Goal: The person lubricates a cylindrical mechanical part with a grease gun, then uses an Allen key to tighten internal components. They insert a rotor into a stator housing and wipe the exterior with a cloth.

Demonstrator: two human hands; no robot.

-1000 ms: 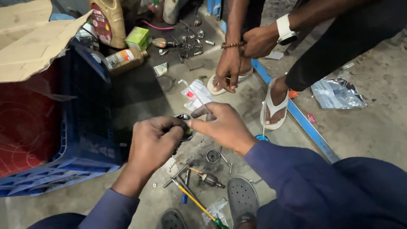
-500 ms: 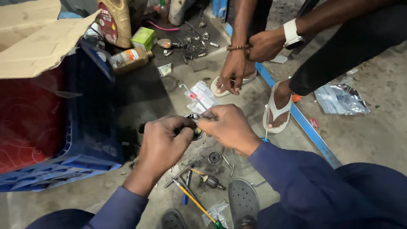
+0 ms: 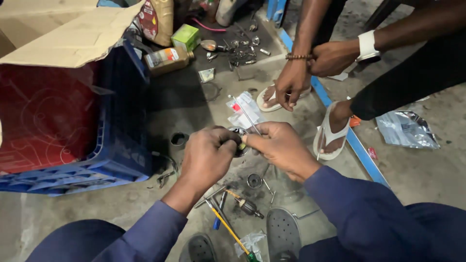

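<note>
1. A small round dark metal part (image 3: 239, 141) is gripped between the two hands above the middle of the grey concrete floor (image 3: 194, 106); what kind of part it is cannot be told
2. The left hand (image 3: 208, 156) is curled nearly shut around the left side of the part, thumb and fingers pressed on it
3. The right hand (image 3: 276, 145) is closed against the right side of the part, and a thin silver metal rod (image 3: 246, 114) is pinched in its fingertips, slanting up and away from the part
4. Just below the hands, a small metal ring (image 3: 254, 180), a yellow-shafted screwdriver with a green handle (image 3: 232, 233) and a blue-handled tool (image 3: 219, 213) are laid on the floor, between two dark perforated clogs (image 3: 282, 233)
5. A clear plastic packet with a red and white label (image 3: 244, 110) is seen just beyond the hands
6. A blue plastic crate (image 3: 116, 145), topped with brown cardboard (image 3: 73, 39), is set toward the left edge of the floor
7. Further off, another person's hands (image 3: 310, 68) and white flip-flops (image 3: 330, 136) are seen beside a blue strip (image 3: 340, 121)
8. A crumpled clear plastic bag (image 3: 407, 130) is left near the right edge
</note>
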